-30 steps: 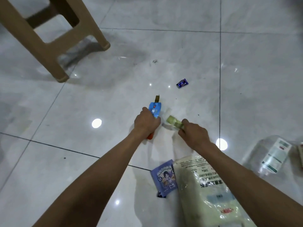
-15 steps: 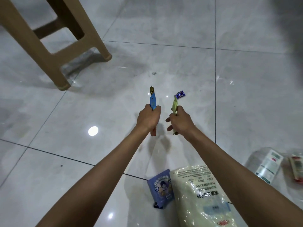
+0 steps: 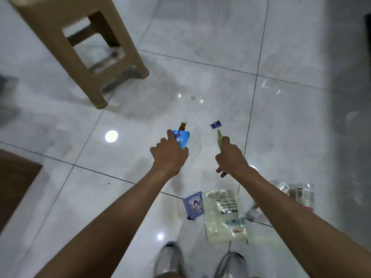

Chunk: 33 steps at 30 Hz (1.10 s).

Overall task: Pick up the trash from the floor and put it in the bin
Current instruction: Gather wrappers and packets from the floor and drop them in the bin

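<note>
My left hand (image 3: 169,155) grips a blue drink pouch (image 3: 182,138) with a brown spout, held above the floor. My right hand (image 3: 230,157) holds a thin green wrapper (image 3: 219,138) upright. A small dark blue candy wrapper (image 3: 216,124) lies on the tiles just beyond the right hand. Near my feet lie a purple packet (image 3: 193,204) and a large pale plastic bag (image 3: 223,215). Clear plastic bottles or jars (image 3: 300,193) lie at the right, partly behind my right forearm. No bin is in view.
A tan plastic stool (image 3: 80,47) stands at the upper left. A brown edge (image 3: 14,183) juts in at the left. My two grey shoes (image 3: 169,259) show at the bottom. The floor is glossy white tile (image 3: 200,27) with dark grout lines.
Both hands have risen from the floor with the pouch and the green wrapper. The view has pulled back and up, so my shoes and more of the stool now show.
</note>
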Each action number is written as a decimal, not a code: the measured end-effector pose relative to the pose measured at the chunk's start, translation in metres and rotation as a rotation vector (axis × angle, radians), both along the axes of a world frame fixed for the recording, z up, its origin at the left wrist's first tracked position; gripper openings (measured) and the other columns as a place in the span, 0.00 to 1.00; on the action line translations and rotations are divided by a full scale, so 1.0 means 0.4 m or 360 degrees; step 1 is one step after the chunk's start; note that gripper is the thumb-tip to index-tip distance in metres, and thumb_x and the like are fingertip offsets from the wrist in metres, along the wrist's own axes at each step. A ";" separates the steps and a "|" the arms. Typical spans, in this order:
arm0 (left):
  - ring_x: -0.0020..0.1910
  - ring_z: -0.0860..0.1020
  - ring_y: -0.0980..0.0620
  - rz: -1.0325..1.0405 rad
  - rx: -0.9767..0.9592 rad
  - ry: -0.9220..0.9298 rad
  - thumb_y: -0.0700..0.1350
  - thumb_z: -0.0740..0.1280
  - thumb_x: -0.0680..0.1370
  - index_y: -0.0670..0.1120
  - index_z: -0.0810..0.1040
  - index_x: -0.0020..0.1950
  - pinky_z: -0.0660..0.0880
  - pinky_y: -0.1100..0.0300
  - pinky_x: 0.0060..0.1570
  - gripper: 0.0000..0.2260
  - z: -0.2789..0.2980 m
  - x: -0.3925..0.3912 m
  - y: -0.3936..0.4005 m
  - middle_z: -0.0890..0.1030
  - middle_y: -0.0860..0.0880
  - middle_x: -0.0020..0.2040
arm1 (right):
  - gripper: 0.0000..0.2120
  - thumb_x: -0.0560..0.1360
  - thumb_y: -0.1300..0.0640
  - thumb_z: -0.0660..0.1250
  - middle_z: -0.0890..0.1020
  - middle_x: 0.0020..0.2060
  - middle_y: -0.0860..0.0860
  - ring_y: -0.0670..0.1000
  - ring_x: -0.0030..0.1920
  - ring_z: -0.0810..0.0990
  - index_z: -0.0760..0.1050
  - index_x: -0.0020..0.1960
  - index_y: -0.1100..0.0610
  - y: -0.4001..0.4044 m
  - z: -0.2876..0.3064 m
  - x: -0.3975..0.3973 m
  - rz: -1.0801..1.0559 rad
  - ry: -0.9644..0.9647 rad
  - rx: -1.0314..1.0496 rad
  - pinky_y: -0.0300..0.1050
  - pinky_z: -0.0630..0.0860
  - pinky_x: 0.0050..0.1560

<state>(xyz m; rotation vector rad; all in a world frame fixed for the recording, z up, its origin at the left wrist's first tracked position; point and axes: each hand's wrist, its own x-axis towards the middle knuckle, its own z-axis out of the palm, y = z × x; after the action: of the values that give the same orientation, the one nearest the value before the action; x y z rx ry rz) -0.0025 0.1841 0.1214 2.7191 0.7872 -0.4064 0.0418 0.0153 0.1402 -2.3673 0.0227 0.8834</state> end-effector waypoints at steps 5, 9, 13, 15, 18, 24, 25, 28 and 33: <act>0.49 0.78 0.46 -0.0125 0.0214 0.0102 0.54 0.61 0.76 0.46 0.59 0.73 0.66 0.55 0.46 0.28 0.406 -0.032 0.044 0.76 0.47 0.53 | 0.28 0.75 0.71 0.54 0.73 0.49 0.61 0.62 0.34 0.84 0.54 0.73 0.60 0.015 0.407 -0.003 0.0147 -0.0010 -0.0130 0.56 0.81 0.29; 0.50 0.78 0.49 -0.0188 0.0364 0.0129 0.56 0.60 0.77 0.46 0.57 0.75 0.68 0.56 0.46 0.30 0.748 -0.052 0.081 0.77 0.49 0.53 | 0.35 0.75 0.69 0.55 0.78 0.49 0.63 0.62 0.44 0.83 0.46 0.79 0.58 0.033 0.761 -0.024 0.0390 -0.0095 -0.0301 0.59 0.81 0.44; 0.50 0.78 0.51 -0.0240 0.0405 0.0105 0.56 0.59 0.77 0.47 0.55 0.76 0.68 0.57 0.46 0.30 1.063 -0.076 0.101 0.76 0.50 0.54 | 0.35 0.78 0.66 0.54 0.75 0.47 0.60 0.63 0.50 0.81 0.43 0.79 0.53 0.043 1.107 -0.045 0.0470 -0.0096 -0.0345 0.56 0.79 0.52; 0.52 0.78 0.51 -0.0294 0.0410 0.0091 0.57 0.59 0.77 0.48 0.54 0.77 0.68 0.57 0.49 0.31 1.202 -0.087 0.104 0.76 0.50 0.56 | 0.34 0.79 0.64 0.53 0.71 0.46 0.58 0.61 0.49 0.78 0.42 0.80 0.51 0.040 1.257 -0.065 0.0475 -0.0081 -0.0336 0.56 0.78 0.55; 0.57 0.77 0.51 -0.0354 0.0414 0.0006 0.59 0.59 0.77 0.49 0.51 0.78 0.69 0.56 0.54 0.33 1.364 -0.094 0.111 0.75 0.50 0.60 | 0.34 0.80 0.64 0.52 0.68 0.39 0.52 0.55 0.44 0.72 0.40 0.80 0.49 0.033 1.436 -0.098 0.0550 -0.0141 -0.0359 0.51 0.76 0.52; 0.66 0.71 0.46 -0.0297 0.0492 -0.0093 0.56 0.56 0.78 0.48 0.55 0.77 0.68 0.54 0.63 0.30 1.659 -0.103 0.112 0.70 0.47 0.69 | 0.42 0.77 0.70 0.57 0.67 0.35 0.49 0.51 0.41 0.75 0.35 0.79 0.52 0.009 1.725 -0.152 0.0735 -0.0371 -0.0529 0.41 0.68 0.40; 0.64 0.72 0.46 -0.0281 0.0552 -0.0157 0.57 0.56 0.77 0.48 0.56 0.76 0.69 0.54 0.62 0.30 1.716 -0.113 0.108 0.72 0.47 0.68 | 0.41 0.77 0.70 0.56 0.72 0.40 0.51 0.54 0.47 0.77 0.35 0.79 0.52 0.001 1.764 -0.160 0.0781 -0.0424 -0.0561 0.45 0.71 0.45; 0.54 0.77 0.48 -0.0130 0.0511 -0.0319 0.58 0.62 0.72 0.51 0.60 0.74 0.72 0.56 0.56 0.32 1.853 -0.149 0.099 0.77 0.49 0.58 | 0.42 0.78 0.71 0.56 0.75 0.56 0.57 0.55 0.50 0.75 0.35 0.79 0.50 -0.017 1.892 -0.195 0.0807 -0.0532 -0.0554 0.47 0.75 0.51; 0.58 0.76 0.46 -0.0069 0.0545 -0.0310 0.55 0.60 0.77 0.47 0.50 0.78 0.70 0.52 0.56 0.34 1.986 -0.236 0.056 0.74 0.46 0.62 | 0.43 0.76 0.71 0.59 0.72 0.51 0.57 0.53 0.44 0.72 0.36 0.79 0.50 -0.030 2.031 -0.281 0.0866 -0.0682 -0.0514 0.45 0.72 0.44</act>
<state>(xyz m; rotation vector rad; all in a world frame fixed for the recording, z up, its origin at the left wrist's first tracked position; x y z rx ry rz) -0.0968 0.2064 0.9157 3.0343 0.8078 -0.0105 -0.0705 0.0033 0.9526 -2.8820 -0.7290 0.6120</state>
